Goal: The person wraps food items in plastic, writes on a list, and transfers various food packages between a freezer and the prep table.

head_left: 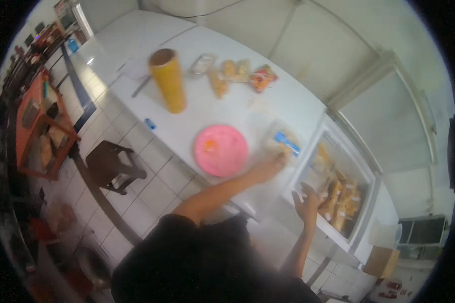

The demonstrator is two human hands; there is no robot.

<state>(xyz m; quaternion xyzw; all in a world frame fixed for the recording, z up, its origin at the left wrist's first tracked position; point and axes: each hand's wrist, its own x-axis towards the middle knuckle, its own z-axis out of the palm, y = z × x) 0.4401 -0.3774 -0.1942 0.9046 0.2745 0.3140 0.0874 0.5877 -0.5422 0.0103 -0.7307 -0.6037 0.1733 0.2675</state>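
Observation:
My left hand (274, 167) reaches across the white counter, its fingers closed at the near edge of a clear plastic bag (278, 135) with a blue label. Motion blur softens the fingers, and the bag's contents look pale. My right hand (306, 203) hovers at the near edge of an open chest freezer (350, 243), fingers spread, holding nothing. Inside the freezer lie several bags of brownish-yellow food (341, 199). Left of my left hand sits a round pink plate (221, 161) with a small orange piece (210, 146) on it.
A tall yellow roll (169, 83) stands on the counter (136, 45). Beyond the plate lie several small food packets (236, 70) and a red-and-orange packet (263, 78). The freezer's lid (389, 118) is raised. A dark stool (114, 164) stands on the tiled floor.

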